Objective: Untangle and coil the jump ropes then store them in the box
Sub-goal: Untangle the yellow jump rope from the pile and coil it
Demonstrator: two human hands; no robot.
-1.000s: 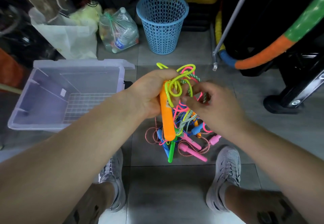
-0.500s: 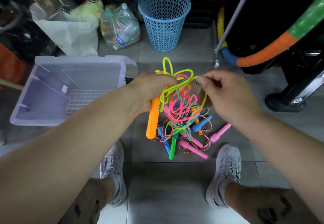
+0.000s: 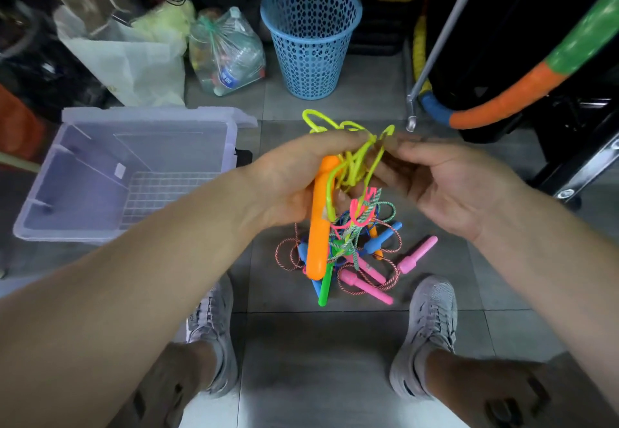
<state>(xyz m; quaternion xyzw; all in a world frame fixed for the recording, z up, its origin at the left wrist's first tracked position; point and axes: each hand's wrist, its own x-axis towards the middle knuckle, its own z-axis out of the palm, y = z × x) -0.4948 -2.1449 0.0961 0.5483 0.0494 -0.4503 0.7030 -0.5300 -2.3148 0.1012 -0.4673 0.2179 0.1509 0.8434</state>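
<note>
1. Head view, writing: nothing can be read. The bottle inside the tied plastic bag (image 3: 227, 55) has a blue label too small to make out, and a small white sticker (image 3: 119, 170) on the inner wall of the box shows no legible text.
2. Head view, hands: both forearms reach forward over the floor, between the two grey shoes (image 3: 428, 330). The left hand (image 3: 288, 183) is curled round an orange handle (image 3: 318, 226), which hangs nearly upright with its lower end down, and its thumb lies across the top. The right hand (image 3: 449, 186) is turned palm up, its thumb and fingertips pinching the yellow-green rope (image 3: 355, 159) just beside the left thumb.
3. Head view, ropes: the yellow-green rope loops loosely above and between the hands and runs from the orange handle. Below, pink, blue and speckled cords trail down into a tangle (image 3: 355, 246) on the grey tiles, with pink handles (image 3: 418, 255), a blue handle (image 3: 382, 240) and a green handle (image 3: 325, 288) sticking out.
4. Head view, box: the clear plastic box (image 3: 147, 116) stands open on the floor to the left, near the tangle but apart from it. A blue mesh basket (image 3: 311, 39) stands behind.
</note>
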